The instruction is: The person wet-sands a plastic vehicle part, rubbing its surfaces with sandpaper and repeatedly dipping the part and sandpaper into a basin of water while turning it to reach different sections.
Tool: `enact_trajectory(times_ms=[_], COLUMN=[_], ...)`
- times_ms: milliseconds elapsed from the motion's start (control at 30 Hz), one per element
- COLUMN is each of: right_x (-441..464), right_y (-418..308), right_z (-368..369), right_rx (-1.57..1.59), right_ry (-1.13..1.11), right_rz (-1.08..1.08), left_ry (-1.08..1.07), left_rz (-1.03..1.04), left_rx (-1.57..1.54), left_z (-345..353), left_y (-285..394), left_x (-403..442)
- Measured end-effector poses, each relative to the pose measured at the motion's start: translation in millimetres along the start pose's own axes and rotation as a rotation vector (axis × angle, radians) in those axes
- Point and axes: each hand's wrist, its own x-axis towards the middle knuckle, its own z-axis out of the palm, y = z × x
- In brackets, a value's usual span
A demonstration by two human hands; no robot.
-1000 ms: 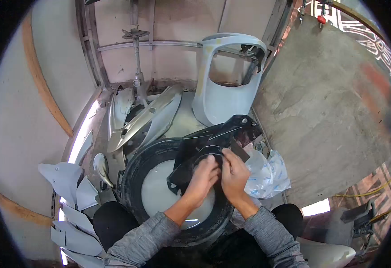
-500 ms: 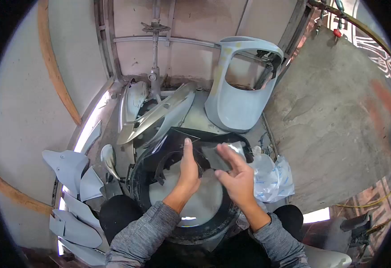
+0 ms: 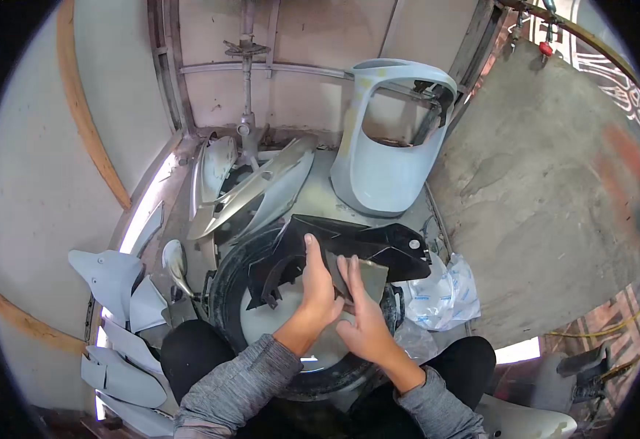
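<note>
A black plastic part (image 3: 389,250) with a curved cutout lies across the top of a round black tub (image 3: 225,293) of cloudy water (image 3: 261,316). My left hand (image 3: 317,287) is at the part's middle, thumb up, its grip partly hidden. My right hand (image 3: 364,314) has its fingers stretched along a thin grey-brown sheet (image 3: 372,279), which lies between the two hands in front of the black part. The sheet's lower edge is hidden by my fingers.
Behind the tub stand a pale blue-grey shell (image 3: 386,175) and silver curved panels (image 3: 250,192). Grey pieces (image 3: 107,278) lie at the left. A crumpled plastic bag (image 3: 444,293) sits right of the tub, beside a large grey board (image 3: 539,197).
The black part has turned and now shows its inner side. My right hand has moved left and down, close to my left hand, and the sheet has shifted with it.
</note>
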Motion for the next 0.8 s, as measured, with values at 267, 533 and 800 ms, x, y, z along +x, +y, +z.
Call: enact_trajectory(times_ms=[267,533,800], right_x=[-6.3,-1.5,-1.4], right_y=[1.2,-5.6,-6.2], right_z=[-3.4,-5.5,-0.7], right_rx=[0.062,0.260,0.223], right_ry=[-0.047,-0.056,0.001], right_rz=[0.010,0.083,0.092], left_ry=[0.006,0.058,0.141], left_rz=[0.026,0.034,-0.008], left_rx=[-0.027,-0.010,0.044], left_z=[-2.7,-3.0,-0.1], left_y=[4.2,3.0,-5.8], left_x=[5.5,9.7,2.7])
